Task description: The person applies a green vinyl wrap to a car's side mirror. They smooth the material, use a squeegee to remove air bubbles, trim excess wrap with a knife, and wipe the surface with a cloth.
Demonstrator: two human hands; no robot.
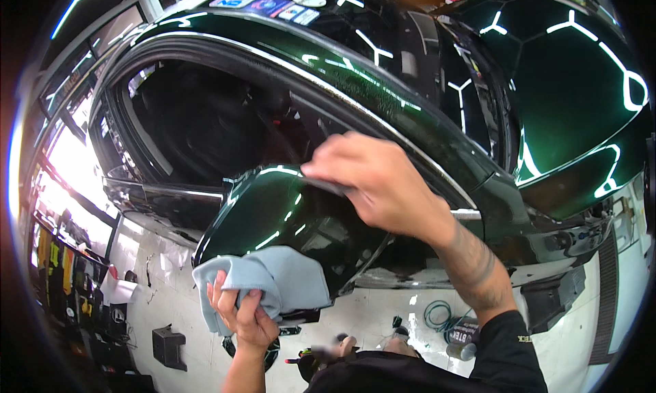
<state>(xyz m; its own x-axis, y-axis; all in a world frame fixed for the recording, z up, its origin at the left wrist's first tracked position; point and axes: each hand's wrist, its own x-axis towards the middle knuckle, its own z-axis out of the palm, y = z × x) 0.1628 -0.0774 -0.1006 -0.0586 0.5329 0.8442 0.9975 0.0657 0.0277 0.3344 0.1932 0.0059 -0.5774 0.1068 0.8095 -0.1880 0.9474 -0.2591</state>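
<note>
My left hand point(246, 314) grips a folded grey-blue cloth point(283, 280), its fingers curled into the fabric. The cloth lies against the lower edge of a glossy dark green side mirror housing point(307, 219) on a car. Over the housing's upper right part is my right hand point(372, 181), slightly blurred by motion. Its fingers are closed on a thin, dark, flat piece point(328, 186), mostly hidden by the hand. Whether that piece touches the housing I cannot tell.
Behind the mirror stands the dark green car, with its side window opening point(212, 119), roof pillar and raised-looking bonnet point(581, 85). On the pale floor are a black stool-like box point(169, 347), a coiled green hose point(441, 316) and a cylindrical canister point(461, 342). Shelving point(68, 270) stands left.
</note>
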